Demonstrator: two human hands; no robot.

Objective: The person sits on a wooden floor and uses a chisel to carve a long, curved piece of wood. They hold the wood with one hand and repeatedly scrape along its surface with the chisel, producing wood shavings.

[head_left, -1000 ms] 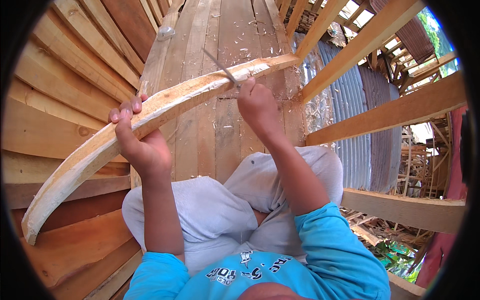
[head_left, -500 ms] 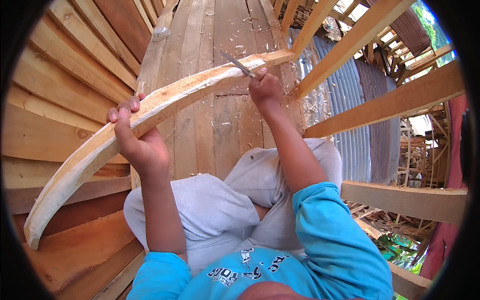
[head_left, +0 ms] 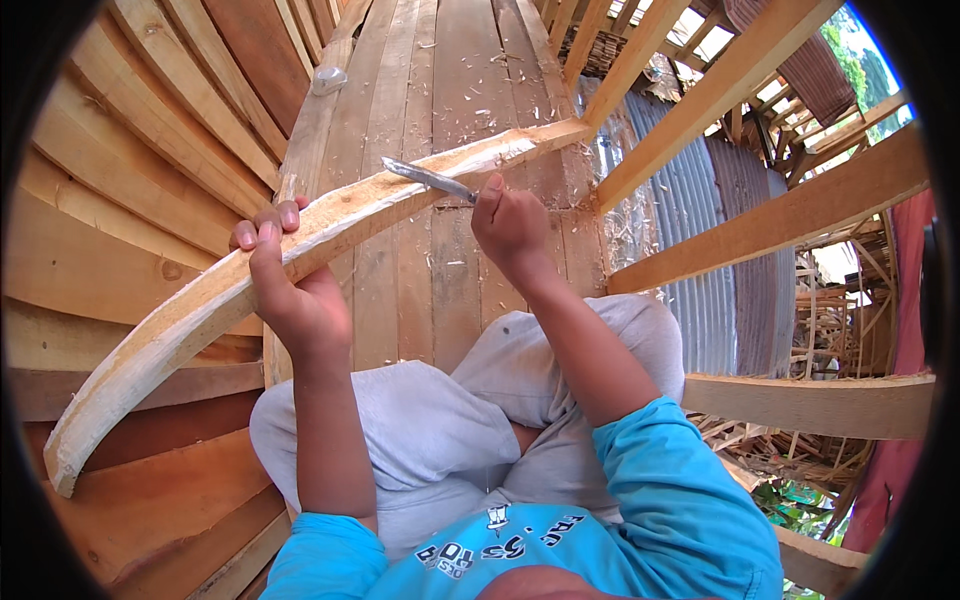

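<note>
A long pale length of wood [head_left: 190, 310], looking curved in this view, slants from the lower left up to the right across my lap's far side. My left hand [head_left: 300, 290] is closed around its middle, thumb on the near side and fingertips over the far edge. In my right fist [head_left: 512, 228] is a knife [head_left: 430, 178], its blade pointing left and lying across the wood's upper edge. The handle is mostly hidden by my fingers. Along the top, the wood has a whitish shaved strip beside rougher tan grain.
Wood shavings are scattered over the plank floor [head_left: 390, 300]. A small clear plastic object [head_left: 328, 80] lies at the far left. A board wall [head_left: 120, 210] rises on the left; wooden rails [head_left: 770, 210] and corrugated metal sheets [head_left: 700, 220] stand on the right.
My right hand has drawn the knife left and nearer along the wood, and the blade now lies flatter. My left hand keeps its grip, shifted slightly right in view.
</note>
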